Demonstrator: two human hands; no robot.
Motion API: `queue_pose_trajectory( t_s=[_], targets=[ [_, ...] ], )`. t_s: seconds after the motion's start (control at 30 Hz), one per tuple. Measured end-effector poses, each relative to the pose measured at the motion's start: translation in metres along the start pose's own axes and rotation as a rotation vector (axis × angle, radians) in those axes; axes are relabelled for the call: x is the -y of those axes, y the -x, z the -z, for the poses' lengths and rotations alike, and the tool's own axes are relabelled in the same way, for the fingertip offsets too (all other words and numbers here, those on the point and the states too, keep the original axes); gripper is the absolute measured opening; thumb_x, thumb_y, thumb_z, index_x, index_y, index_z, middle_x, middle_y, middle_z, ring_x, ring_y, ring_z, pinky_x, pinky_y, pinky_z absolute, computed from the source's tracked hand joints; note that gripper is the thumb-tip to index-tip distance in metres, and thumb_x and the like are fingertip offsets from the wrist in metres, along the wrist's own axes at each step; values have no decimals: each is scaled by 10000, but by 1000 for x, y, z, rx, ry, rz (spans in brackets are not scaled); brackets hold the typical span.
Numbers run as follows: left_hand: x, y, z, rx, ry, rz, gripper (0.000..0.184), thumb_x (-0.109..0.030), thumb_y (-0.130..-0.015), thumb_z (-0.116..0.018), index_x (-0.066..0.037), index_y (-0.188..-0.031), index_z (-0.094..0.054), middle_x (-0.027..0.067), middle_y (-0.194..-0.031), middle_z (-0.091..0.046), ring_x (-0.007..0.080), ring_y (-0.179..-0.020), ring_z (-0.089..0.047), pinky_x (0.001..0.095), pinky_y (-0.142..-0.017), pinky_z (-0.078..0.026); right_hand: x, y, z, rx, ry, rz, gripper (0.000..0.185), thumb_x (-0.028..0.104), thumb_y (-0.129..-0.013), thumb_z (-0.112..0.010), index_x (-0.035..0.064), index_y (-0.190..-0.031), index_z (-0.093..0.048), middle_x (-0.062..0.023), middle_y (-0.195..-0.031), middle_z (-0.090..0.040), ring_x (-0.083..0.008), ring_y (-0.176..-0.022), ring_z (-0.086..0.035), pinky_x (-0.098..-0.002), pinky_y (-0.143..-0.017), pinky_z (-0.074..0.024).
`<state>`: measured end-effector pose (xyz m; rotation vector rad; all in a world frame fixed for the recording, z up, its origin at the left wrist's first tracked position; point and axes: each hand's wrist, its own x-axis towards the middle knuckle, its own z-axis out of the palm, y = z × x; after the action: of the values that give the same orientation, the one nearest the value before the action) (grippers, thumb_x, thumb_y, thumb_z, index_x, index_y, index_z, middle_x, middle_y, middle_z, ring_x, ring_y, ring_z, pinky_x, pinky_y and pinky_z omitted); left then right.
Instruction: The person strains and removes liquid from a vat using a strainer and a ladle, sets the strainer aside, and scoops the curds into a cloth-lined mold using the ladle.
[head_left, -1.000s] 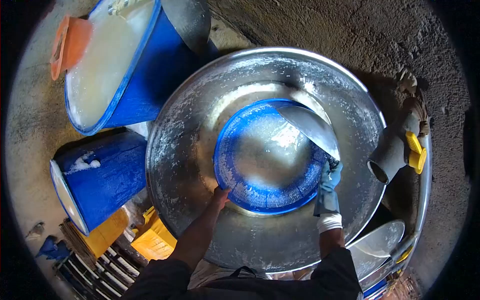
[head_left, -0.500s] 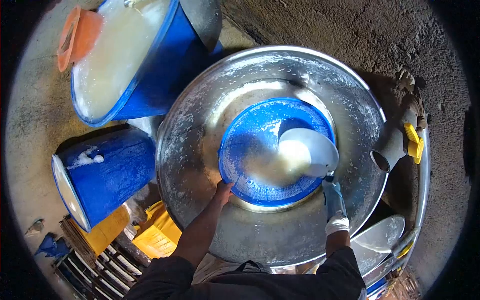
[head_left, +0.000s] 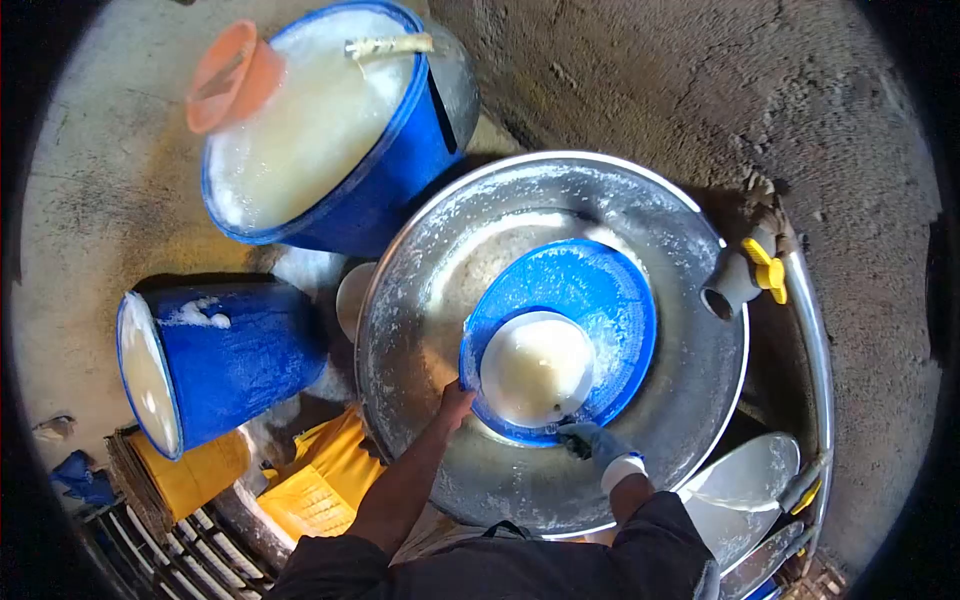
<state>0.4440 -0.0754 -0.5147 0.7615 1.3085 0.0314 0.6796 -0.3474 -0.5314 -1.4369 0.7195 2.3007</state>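
Gripping the blue basin (head_left: 622, 320) by its rim inside the steel vat (head_left: 500, 490) with the left hand (head_left: 457, 402), clutching the bowl (head_left: 497, 397) in the gloved right hand (head_left: 597, 445), apparently midway: bowl filled, basin wall left specked white.

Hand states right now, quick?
Left hand: closed on the near-left rim of the blue basin.
Right hand: gloved, closed on the near end of the round metal scoop.

In front of me a wide bowl (head_left: 480, 497) has a basin (head_left: 612, 300) inside it, with a scoop (head_left: 537, 368) in that. Left of the bowl lie two barrels (head_left: 240, 345) (head_left: 400, 185), one farther ahead; right of it, a pipe (head_left: 812, 330).
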Motion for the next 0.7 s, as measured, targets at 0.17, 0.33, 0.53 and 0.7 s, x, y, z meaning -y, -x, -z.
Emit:
queue_pose_trajectory(
  t_s=[0.17,0.33,0.53,0.7],
  targets=[
    [-32,59,-2,-58,-47,-54,269,-54,-761,-540,-27,-1006,-649,73,-866,-645,178,-747,-634,336,-611,-533,-20,-14,-50,175,-196,258,167,236,-889,-617,100,-818,-550,13,-557,-476,-128,-415,-457,-339,-398,-406],
    [-39,95,9,-74,-73,-92,243,-86,-773,-573,-43,-998,-655,79,-859,-653,201,-725,-649,364,-579,-564,-25,94,-122,116,-282,425,178,250,-902,-603,82,-862,-557,14,-615,-492,-117,-460,-473,-319,-418,-408],
    [-27,121,29,-53,-147,11,322,-250,-822,-596,-54,-1075,-632,140,-995,-666,293,-858,-677,446,-611,-593,-80,199,-157,74,-277,507,183,254,-904,-599,79,-874,-557,14,-626,-497,-115,-471,-477,-313,-423,-410],
    [-5,168,35,-22,49,56,387,-285,-791,-632,-63,-1107,-616,106,-1062,-658,285,-906,-671,458,-750,-579,-105,255,-209,34,-172,499,187,258,-906,-597,76,-885,-558,14,-635,-501,-114,-480,-480,-309,-428,-411]
  ],
)
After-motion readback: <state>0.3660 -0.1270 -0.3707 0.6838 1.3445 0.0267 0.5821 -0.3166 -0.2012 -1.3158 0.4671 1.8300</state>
